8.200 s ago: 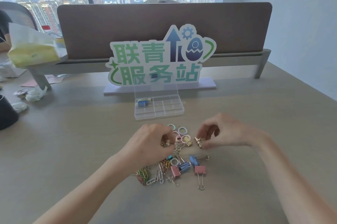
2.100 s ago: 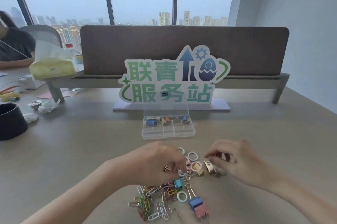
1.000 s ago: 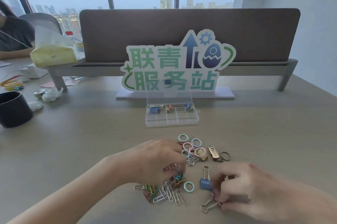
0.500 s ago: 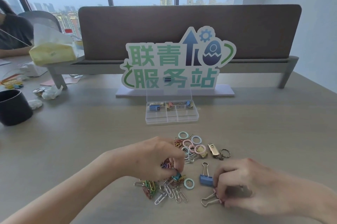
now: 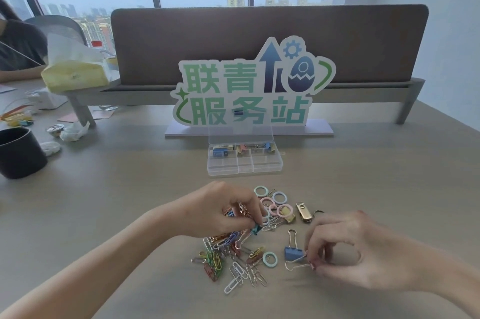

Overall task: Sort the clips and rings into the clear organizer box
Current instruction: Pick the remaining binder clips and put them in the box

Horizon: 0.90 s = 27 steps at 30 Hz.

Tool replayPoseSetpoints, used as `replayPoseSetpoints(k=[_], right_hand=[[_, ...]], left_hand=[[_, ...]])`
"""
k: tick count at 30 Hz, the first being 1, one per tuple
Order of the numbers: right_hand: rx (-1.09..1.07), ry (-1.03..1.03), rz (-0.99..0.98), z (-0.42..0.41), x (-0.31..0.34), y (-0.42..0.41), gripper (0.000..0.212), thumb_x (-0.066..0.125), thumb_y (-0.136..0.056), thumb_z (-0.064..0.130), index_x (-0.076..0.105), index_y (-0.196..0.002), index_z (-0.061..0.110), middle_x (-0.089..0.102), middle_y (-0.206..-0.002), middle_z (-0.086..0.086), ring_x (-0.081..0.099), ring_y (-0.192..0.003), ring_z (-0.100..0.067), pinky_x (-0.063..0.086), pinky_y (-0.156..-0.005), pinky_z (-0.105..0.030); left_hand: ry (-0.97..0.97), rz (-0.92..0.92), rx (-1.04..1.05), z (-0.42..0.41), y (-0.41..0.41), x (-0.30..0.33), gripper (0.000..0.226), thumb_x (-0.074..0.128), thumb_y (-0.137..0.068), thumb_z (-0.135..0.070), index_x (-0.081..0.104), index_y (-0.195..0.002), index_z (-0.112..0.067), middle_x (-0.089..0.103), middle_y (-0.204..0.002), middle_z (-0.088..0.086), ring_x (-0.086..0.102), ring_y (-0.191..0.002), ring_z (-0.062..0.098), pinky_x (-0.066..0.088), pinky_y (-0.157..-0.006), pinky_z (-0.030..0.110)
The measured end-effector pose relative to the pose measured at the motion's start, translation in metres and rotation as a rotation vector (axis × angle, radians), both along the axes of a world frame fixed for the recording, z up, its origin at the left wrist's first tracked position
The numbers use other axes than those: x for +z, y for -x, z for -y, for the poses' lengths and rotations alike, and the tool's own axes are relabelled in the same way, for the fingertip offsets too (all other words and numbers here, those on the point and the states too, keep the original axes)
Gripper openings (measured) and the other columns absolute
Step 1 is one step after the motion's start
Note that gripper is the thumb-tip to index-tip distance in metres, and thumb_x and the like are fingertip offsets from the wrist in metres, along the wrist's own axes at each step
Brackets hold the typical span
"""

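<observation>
A clear organizer box (image 5: pixel 244 169) stands open near the sign, with a few clips in its back compartments. In front of it lies a pile of coloured paper clips (image 5: pixel 228 253), pastel rings (image 5: pixel 272 204), a yellow binder clip (image 5: pixel 287 214) and a gold clip (image 5: pixel 304 212). My left hand (image 5: pixel 220 211) hovers over the pile and holds a bunch of paper clips in curled fingers. My right hand (image 5: pixel 358 248) pinches a pink binder clip, mostly hidden by the fingers, right beside a blue binder clip (image 5: pixel 292 252) on the desk.
A green and white sign (image 5: pixel 249 87) stands behind the box, in front of a brown desk divider (image 5: pixel 259 40). A black cup (image 5: pixel 18 152), crumpled paper (image 5: pixel 74 130) and a tissue pack (image 5: pixel 75 72) sit at the left. A person sits at far left.
My right hand has left the gold clip and come down to the binder clips at the lower right, pinching the pink one. My left hand stays over the pile, gathering paper clips.
</observation>
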State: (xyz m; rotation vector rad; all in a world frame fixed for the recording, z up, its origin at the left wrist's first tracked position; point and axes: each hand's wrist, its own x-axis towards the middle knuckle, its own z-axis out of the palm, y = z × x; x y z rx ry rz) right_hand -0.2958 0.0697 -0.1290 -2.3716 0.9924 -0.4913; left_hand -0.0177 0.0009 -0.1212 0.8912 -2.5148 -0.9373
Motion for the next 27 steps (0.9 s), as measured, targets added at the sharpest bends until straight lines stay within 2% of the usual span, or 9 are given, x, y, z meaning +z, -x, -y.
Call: replayPoseSetpoints(k=[2, 5, 7, 12, 14, 17, 19, 23, 27], right_hand=[[-0.012, -0.001, 0.021, 0.002, -0.003, 0.001, 0.005, 0.074, -0.084, 0.017, 0.071, -0.084, 0.021, 0.066, -0.092, 0.008, 0.067, -0.077, -0.011, 0.055, -0.073, -0.025], [-0.037, 0.012, 0.043, 0.005, -0.007, 0.003, 0.006, 0.075, -0.083, 0.018, 0.072, -0.084, 0.023, 0.067, -0.093, 0.008, 0.067, -0.078, -0.011, 0.053, -0.072, -0.021], [-0.052, 0.036, 0.039, 0.007, -0.009, 0.004, 0.006, 0.076, -0.082, 0.02, 0.072, -0.083, 0.025, 0.068, -0.093, 0.01, 0.067, -0.078, -0.01, 0.052, -0.071, -0.021], [-0.076, 0.054, 0.057, 0.01, -0.013, 0.005, 0.008, 0.078, -0.08, 0.02, 0.073, -0.082, 0.027, 0.068, -0.091, 0.009, 0.066, -0.077, -0.01, 0.053, -0.069, -0.023], [-0.082, 0.057, 0.068, 0.011, -0.014, 0.006, 0.008, 0.078, -0.08, 0.021, 0.073, -0.082, 0.027, 0.068, -0.091, 0.009, 0.067, -0.078, -0.011, 0.053, -0.07, -0.023], [-0.095, 0.081, 0.076, 0.013, -0.015, 0.007, 0.008, 0.078, -0.081, 0.024, 0.072, -0.083, 0.028, 0.069, -0.091, 0.012, 0.067, -0.079, -0.01, 0.053, -0.07, -0.024], [-0.105, 0.102, 0.081, 0.014, -0.017, 0.007, 0.008, 0.078, -0.081, 0.025, 0.071, -0.083, 0.029, 0.069, -0.09, 0.012, 0.067, -0.079, -0.01, 0.053, -0.069, -0.025], [-0.157, 0.11, 0.123, 0.018, -0.022, 0.009, 0.009, 0.079, -0.079, 0.024, 0.072, -0.083, 0.029, 0.071, -0.092, 0.013, 0.068, -0.078, -0.011, 0.055, -0.071, -0.026], [-0.246, 0.093, 0.181, 0.031, -0.017, 0.007, 0.016, 0.081, -0.077, 0.017, 0.073, -0.082, 0.03, 0.073, -0.088, 0.012, 0.068, -0.074, -0.011, 0.054, -0.071, -0.022]], left_hand=[[-0.044, -0.03, 0.026, 0.001, 0.0, -0.002, 0.012, 0.068, -0.087, -0.008, 0.071, -0.093, -0.016, 0.072, -0.109, -0.008, 0.066, -0.103, 0.008, 0.054, -0.085, 0.027], [-0.027, -0.035, 0.042, 0.001, 0.002, -0.004, 0.01, 0.069, -0.086, -0.008, 0.071, -0.093, -0.015, 0.073, -0.095, -0.009, 0.068, -0.088, 0.006, 0.053, -0.077, 0.02], [-0.024, -0.057, 0.053, 0.001, 0.003, -0.005, 0.013, 0.071, -0.085, -0.01, 0.07, -0.097, -0.015, 0.073, -0.092, -0.008, 0.068, -0.087, 0.006, 0.051, -0.079, 0.017], [-0.107, -0.175, 0.061, 0.0, 0.004, -0.004, 0.032, 0.067, -0.089, -0.011, 0.067, -0.116, -0.029, 0.073, -0.095, -0.006, 0.066, -0.087, 0.023, 0.051, -0.076, 0.034], [-0.169, -0.253, 0.064, 0.0, 0.004, -0.003, 0.031, 0.064, -0.09, -0.003, 0.069, -0.116, -0.02, 0.073, -0.099, 0.0, 0.068, -0.094, 0.023, 0.054, -0.085, 0.033], [-0.233, -0.339, 0.092, 0.001, 0.002, -0.003, 0.023, 0.062, -0.089, 0.006, 0.074, -0.101, -0.009, 0.074, -0.101, 0.009, 0.07, -0.097, 0.024, 0.055, -0.091, 0.036], [-0.226, -0.349, 0.145, 0.005, 0.0, -0.004, 0.02, 0.063, -0.087, 0.007, 0.075, -0.096, -0.007, 0.073, -0.1, 0.01, 0.071, -0.092, 0.029, 0.057, -0.089, 0.042], [-0.226, -0.329, 0.231, 0.014, -0.005, -0.005, 0.019, 0.07, -0.083, 0.002, 0.075, -0.1, -0.006, 0.07, -0.107, 0.003, 0.072, -0.088, 0.028, 0.058, -0.086, 0.041], [-0.163, -0.273, 0.32, 0.029, -0.016, -0.004, 0.022, 0.074, -0.082, -0.008, 0.074, -0.103, -0.015, 0.075, -0.096, 0.006, 0.073, -0.088, 0.022, 0.056, -0.091, 0.045]])
